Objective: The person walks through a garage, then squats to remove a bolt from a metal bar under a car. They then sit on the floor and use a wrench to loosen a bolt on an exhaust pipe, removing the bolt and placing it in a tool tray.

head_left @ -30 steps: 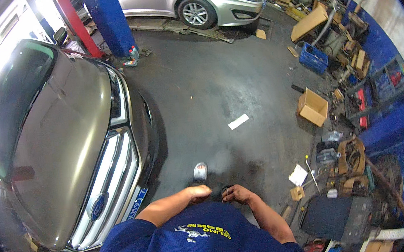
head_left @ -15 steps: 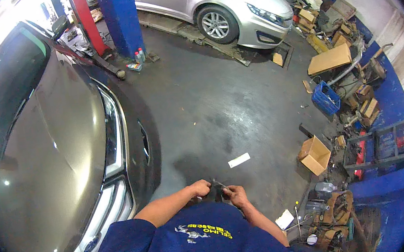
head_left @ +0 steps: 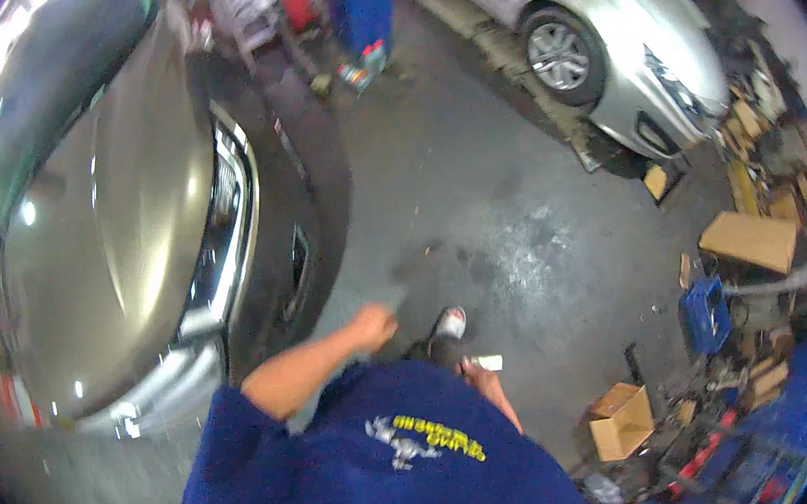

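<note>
My left hand [head_left: 371,328] is raised in front of my chest, its fingers curled closed; motion blur hides anything in it. Lower and to the right, my right hand [head_left: 484,384] is close to my body, partly covered by my dark blue shirt [head_left: 370,468]. Its fingers look closed, and what they hold cannot be made out. Beyond that hand a white strip [head_left: 489,362] shows in part. One shoe [head_left: 451,323] of mine, light on top, shows on the floor between the hands. To my left stands a bronze-coloured car [head_left: 121,246], nearest to my left hand.
A silver car [head_left: 589,38] stands at the far right. Bottles [head_left: 370,58] are by the blue lift post [head_left: 363,0]. Along the right wall lie an open cardboard box [head_left: 624,424], a blue crate [head_left: 706,316], a flat carton [head_left: 751,242] and heaped parts.
My view has swung, so the cars and floor items sit elsewhere in it. My hands, close together around a slim metal tool before, are now apart; the left is farther forward. A shoe now shows.
</note>
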{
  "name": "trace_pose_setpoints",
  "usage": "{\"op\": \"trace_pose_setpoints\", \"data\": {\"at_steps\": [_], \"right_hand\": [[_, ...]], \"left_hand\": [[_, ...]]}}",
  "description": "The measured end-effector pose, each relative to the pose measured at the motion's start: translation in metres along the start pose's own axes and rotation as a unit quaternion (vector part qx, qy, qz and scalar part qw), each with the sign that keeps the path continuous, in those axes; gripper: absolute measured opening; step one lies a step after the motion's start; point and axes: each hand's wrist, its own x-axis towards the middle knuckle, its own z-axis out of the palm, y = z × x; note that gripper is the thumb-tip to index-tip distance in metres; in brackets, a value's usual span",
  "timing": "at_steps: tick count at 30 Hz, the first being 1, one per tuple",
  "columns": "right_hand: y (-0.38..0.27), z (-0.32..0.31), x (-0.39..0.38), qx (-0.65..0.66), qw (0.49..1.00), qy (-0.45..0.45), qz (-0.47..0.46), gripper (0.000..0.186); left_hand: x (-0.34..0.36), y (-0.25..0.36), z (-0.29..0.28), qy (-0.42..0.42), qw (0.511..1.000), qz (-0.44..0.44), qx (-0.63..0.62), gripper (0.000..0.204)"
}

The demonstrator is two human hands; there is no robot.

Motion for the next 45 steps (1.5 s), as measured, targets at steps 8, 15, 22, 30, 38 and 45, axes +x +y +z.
{"op": "trace_pose_setpoints", "data": {"at_steps": [8,15,22,30,38,45], "right_hand": [[-0.085,-0.138,0.152,-0.192,0.972,-0.135,0.006,0.039],[-0.165,-0.216,0.240,-0.115,0.975,-0.181,0.057,0.036],[-0.295,-0.251,0.349,-0.016,0.991,-0.107,0.083,0.033],[-0.445,-0.276,0.461,-0.062,0.992,0.016,0.108,0.031],[-0.539,-0.334,0.655,-0.351,0.931,-0.086,-0.058,0.033],[-0.688,-0.402,0.796,-0.348,0.913,-0.186,-0.103,0.031]], "left_hand": [[0.238,0.237,-0.058,-0.040,0.977,0.179,0.112,0.022],[0.346,0.188,-0.085,0.019,0.997,0.056,-0.040,0.022],[0.479,0.118,-0.136,0.006,0.999,0.010,-0.038,0.028],[0.573,0.119,-0.270,0.063,0.993,-0.057,-0.082,0.033],[0.716,0.112,-0.392,-0.098,0.974,0.025,-0.204,0.070],[0.859,0.122,-0.497,-0.055,0.983,0.099,-0.144,0.051]]}}
